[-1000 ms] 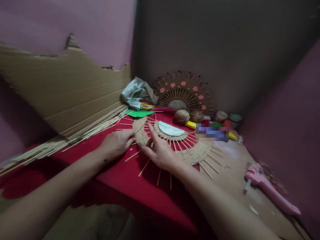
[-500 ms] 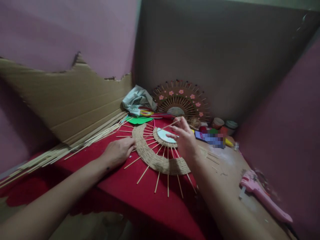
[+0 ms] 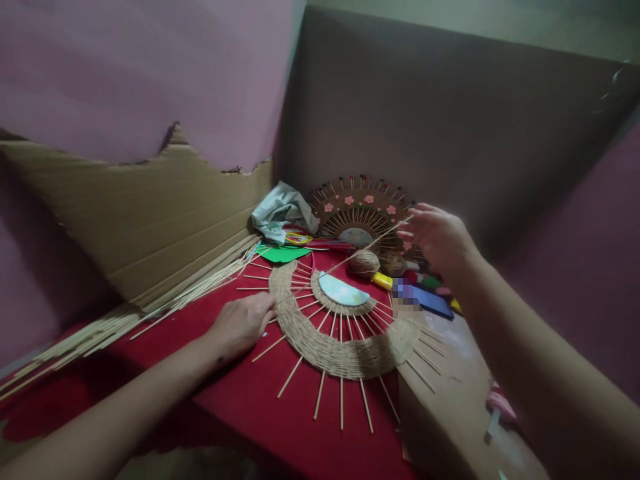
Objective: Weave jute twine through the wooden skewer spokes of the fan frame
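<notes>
A half-round woven fan [image 3: 345, 360] of twine on thin radiating sticks lies on the red cloth, with a pale blue half-disc [image 3: 345, 289] at its centre. My left hand [image 3: 245, 323] is closed at the fan's left edge, fingertips pinching the woven band near a stick; exactly what is under them is hidden. Up to the right, my right hand [image 3: 435, 233] pinches a strand of twine [image 3: 377, 239], stretched taut across the fan from the left side. Behind the half-disc sits a ball of twine [image 3: 365, 264].
Loose sticks [image 3: 190, 287] lie along the left beside a cardboard sheet [image 3: 150, 227]. At the back stand a flowered fan [image 3: 363, 207] and a crumpled cloth [image 3: 284, 210]. A phone [image 3: 430, 302] and pink glue gun [image 3: 500, 407] are on the right.
My right hand has moved up and to the right, drawing out a longer length of twine. My left hand stays at the fan's left edge. The view has shifted slightly.
</notes>
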Demonstrator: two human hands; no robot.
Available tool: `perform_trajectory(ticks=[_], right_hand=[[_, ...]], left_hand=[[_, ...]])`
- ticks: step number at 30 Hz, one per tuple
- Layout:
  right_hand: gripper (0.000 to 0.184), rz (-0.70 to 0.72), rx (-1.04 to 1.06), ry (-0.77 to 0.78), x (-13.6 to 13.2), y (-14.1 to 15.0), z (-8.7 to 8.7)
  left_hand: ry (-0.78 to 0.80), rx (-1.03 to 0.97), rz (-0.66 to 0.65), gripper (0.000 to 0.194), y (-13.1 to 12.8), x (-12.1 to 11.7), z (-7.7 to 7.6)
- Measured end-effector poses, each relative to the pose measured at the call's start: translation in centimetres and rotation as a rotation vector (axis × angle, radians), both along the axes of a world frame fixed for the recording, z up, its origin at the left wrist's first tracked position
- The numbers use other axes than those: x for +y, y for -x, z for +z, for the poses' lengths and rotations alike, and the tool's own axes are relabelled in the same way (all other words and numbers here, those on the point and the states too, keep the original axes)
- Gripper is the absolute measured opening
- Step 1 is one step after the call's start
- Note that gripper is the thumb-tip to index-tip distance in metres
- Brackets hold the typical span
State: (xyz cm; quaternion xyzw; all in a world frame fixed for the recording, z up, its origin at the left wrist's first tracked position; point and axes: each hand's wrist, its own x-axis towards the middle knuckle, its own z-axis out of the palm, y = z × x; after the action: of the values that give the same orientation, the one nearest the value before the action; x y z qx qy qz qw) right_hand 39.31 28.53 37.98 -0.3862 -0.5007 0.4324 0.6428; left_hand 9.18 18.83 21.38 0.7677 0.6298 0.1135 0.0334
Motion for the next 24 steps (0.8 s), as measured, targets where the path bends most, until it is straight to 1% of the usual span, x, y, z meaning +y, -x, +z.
perform_trajectory(ticks=[2, 4, 6, 9, 11, 12, 14, 16, 18, 21, 24], right_hand=[[0.026, -0.024, -0.008, -0.023, 0.6, 0.1, 1.1], [0.027, -0.028, -0.083, -0.053, 0.8, 0.2, 1.7], [0.028, 0.007, -0.23, -0.021, 0.7, 0.4, 1.5], [0.038, 0.078, -0.406, 0.077, 0.1, 0.8, 0.5], [0.042, 0.097, -0.463, 0.078, -0.7, 1.4, -0.8], [0.04, 0.116, -0.492, 0.07, -1.3, 1.8, -1.6], [0.035, 0.152, -0.56, 0.053, -2.9, 2.8, -3.4], [0.033, 0.238, -0.68, 0.024, -5.0, 4.1, -5.6], [0.032, 0.281, -0.879, -0.058, -7.5, 5.3, -7.8], [0.031, 0.314, -1.126, -0.249, -10.7, 6.5, -10.7], [0.027, 0.34, -1.238, -0.285, -12.2, 6.9, -12.4]], left_hand=[[-0.006, -0.004, -0.007, 0.018, 0.1, 0.0, -0.1], [-0.013, -0.002, -0.008, 0.018, 0.1, 0.0, -0.1], [-0.014, -0.002, -0.009, 0.017, 0.1, 0.0, -0.2], [-0.005, 0.001, -0.007, 0.018, 0.2, 0.0, -0.2], [-0.004, 0.006, -0.003, 0.02, 0.3, 0.0, -0.3], [-0.006, 0.007, -0.005, 0.021, 0.3, 0.0, -0.3], [-0.016, 0.002, -0.014, 0.024, 0.4, 0.1, -0.5], [-0.026, -0.011, -0.023, 0.027, 0.6, 0.2, -0.7], [-0.033, -0.02, -0.024, 0.029, 0.8, 0.4, -1.0], [-0.042, -0.014, -0.014, 0.029, 1.0, 0.6, -1.4], [-0.052, -0.001, -0.002, 0.028, 0.9, 0.7, -1.3]])
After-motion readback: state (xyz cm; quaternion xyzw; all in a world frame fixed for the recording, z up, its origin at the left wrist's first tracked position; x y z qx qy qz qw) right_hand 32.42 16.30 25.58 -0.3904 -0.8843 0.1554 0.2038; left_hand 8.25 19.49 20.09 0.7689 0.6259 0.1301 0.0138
